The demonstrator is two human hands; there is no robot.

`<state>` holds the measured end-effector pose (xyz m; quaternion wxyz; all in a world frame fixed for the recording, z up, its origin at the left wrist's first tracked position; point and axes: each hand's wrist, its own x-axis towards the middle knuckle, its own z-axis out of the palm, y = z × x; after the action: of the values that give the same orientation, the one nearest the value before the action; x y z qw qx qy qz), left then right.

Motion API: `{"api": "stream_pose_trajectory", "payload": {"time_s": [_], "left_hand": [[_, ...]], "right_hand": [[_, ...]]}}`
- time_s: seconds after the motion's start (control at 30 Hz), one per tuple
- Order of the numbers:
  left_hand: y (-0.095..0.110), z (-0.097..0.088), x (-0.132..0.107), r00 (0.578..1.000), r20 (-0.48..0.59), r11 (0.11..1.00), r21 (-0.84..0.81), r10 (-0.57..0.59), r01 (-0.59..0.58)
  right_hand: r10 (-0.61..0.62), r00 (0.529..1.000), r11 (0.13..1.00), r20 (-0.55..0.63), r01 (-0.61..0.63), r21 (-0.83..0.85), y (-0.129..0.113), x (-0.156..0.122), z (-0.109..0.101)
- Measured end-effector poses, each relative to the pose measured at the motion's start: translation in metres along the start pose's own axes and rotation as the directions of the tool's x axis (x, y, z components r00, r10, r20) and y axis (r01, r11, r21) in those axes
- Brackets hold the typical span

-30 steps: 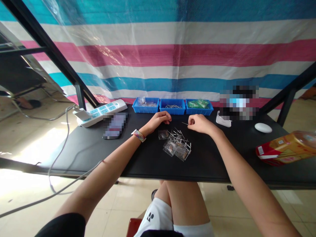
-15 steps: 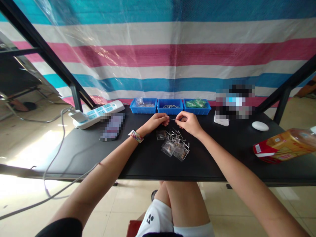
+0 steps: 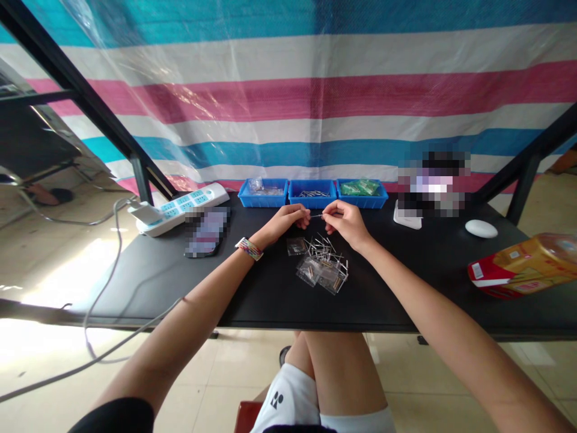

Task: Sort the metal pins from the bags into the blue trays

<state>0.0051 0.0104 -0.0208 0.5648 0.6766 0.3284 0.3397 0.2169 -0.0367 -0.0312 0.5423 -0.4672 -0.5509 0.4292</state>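
Between my hands runs a thin metal rod (image 3: pixel 316 216), too small to name more exactly. My left hand (image 3: pixel 291 220) is closed, pinching the rod's left end. At its right end, my right hand (image 3: pixel 345 221) is closed in a pinch on the same rod. Just below the hands, a loose pile of slim metal rods (image 3: pixel 321 246) lies on the black table (image 3: pixel 265 288). Small clear plastic bags (image 3: pixel 331 278) with copper-coloured and dark pieces inside lie against the pile, and another little clear bag (image 3: pixel 296 246) sits to its left.
Behind my hands stand three blue bins: one with clear bags (image 3: pixel 262 202), one with metal rods (image 3: pixel 312 201), one with green packets (image 3: pixel 362 202). A power strip (image 3: pixel 183 207) and phone (image 3: pixel 207 231) are left. A white oval object (image 3: pixel 481 228) and bottle (image 3: pixel 523 267) are right.
Both hands hold the rod in nearly the same place, with the right fingers shifted slightly. The whole view has moved a little.
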Motion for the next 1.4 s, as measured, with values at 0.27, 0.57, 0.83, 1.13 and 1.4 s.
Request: {"api": "stream_pose_trajectory", "payload": {"time_s": [0.27,0.57,0.83,1.13,1.4], "left_hand": [[-0.003,-0.001,0.001,1.0,0.004,1.0,0.006,0.019,-0.019],[-0.005,-0.002,0.002,0.999,-0.023,0.999,-0.023,0.029,-0.029],[-0.005,-0.003,0.002,0.998,-0.055,0.982,-0.187,-0.006,-0.004],[-0.008,-0.006,0.005,0.997,-0.06,0.965,-0.263,-0.037,0.02],[-0.007,-0.006,0.004,0.993,-0.097,0.953,-0.302,-0.068,0.036]], "right_hand": [[-0.041,0.999,0.999,0.0,0.041,-0.011,-0.004,-0.003,0.001],[0.037,0.999,0.998,-0.003,-0.037,0.051,-0.007,-0.004,0.002],[-0.069,0.992,0.998,-0.103,0.068,-0.014,-0.009,0.011,0.003],[-0.031,1.0,0.938,-0.002,0.029,-0.345,-0.024,0.041,0.001],[-0.088,0.831,0.589,0.549,0.488,-0.644,-0.033,-0.01,0.033]]}}
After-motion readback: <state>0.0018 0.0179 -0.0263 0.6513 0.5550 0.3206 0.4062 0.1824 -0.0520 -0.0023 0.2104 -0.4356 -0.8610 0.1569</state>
